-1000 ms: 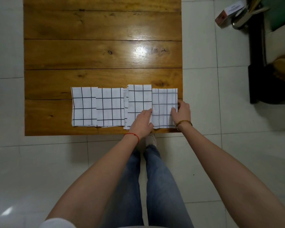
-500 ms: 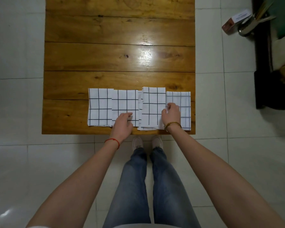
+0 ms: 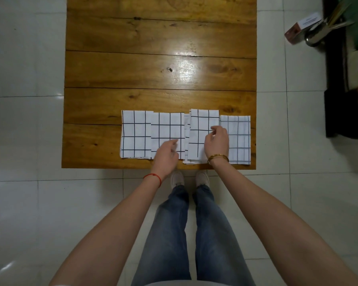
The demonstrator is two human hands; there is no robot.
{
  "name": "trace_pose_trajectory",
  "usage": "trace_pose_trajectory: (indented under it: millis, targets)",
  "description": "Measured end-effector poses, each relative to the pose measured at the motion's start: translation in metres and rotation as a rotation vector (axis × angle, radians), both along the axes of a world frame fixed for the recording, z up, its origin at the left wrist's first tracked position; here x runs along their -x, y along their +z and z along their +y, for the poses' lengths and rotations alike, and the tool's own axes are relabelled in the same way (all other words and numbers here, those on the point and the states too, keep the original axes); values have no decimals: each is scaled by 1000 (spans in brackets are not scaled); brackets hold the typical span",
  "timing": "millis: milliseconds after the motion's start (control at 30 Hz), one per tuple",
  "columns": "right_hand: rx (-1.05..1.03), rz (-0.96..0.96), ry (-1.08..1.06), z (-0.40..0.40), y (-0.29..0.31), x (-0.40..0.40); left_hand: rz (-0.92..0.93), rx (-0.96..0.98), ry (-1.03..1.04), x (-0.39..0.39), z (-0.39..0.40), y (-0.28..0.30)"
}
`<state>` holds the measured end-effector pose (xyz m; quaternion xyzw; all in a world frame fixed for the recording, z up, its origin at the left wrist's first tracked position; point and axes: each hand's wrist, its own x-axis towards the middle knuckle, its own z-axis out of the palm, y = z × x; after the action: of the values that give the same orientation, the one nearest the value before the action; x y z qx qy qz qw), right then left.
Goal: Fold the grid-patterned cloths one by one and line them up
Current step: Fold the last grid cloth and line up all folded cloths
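Several folded white cloths with dark grid lines lie in a row along the near edge of the wooden table point(image 3: 159, 69). From left they are the first cloth point(image 3: 135, 134), the second cloth point(image 3: 167, 126), the third cloth point(image 3: 199, 129) and the rightmost cloth point(image 3: 239, 139). The third sits slightly farther back and overlaps its neighbours. My left hand point(image 3: 166, 154) is over the second cloth's near right corner, fingers loosely curled and holding nothing. My right hand point(image 3: 217, 141) is over the third cloth's right edge. Its fingertips are bent close together there, and whether they pinch the fabric is unclear.
The table's near edge point(image 3: 112, 167) is just in front of my shoes. White floor tiles surround the table. At the far right stand dark furniture point(image 3: 339, 112), a small box point(image 3: 302, 27) and a metal cup point(image 3: 316, 37) holding utensils.
Both hands have moved left from the rightmost cloth: the left from the third cloth to the second, the right to the third cloth's right edge. The view shifted too.
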<state>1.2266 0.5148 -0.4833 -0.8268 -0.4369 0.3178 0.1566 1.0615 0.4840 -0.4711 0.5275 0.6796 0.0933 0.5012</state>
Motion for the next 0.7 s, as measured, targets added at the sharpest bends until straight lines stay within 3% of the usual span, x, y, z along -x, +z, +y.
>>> trace_pose_trajectory:
  millis: [133,233,433,700]
  targets:
    - [71,188,83,4,2,32,243,-115,170,49,5,-12]
    - [158,276,61,3,-1,52,356,-66,187,84,8,-20]
    - [260,265,94,3,-7,70,382,53,95,118,11,-33]
    - [250,241,72,5,9,68,338,61,91,116,8,-21]
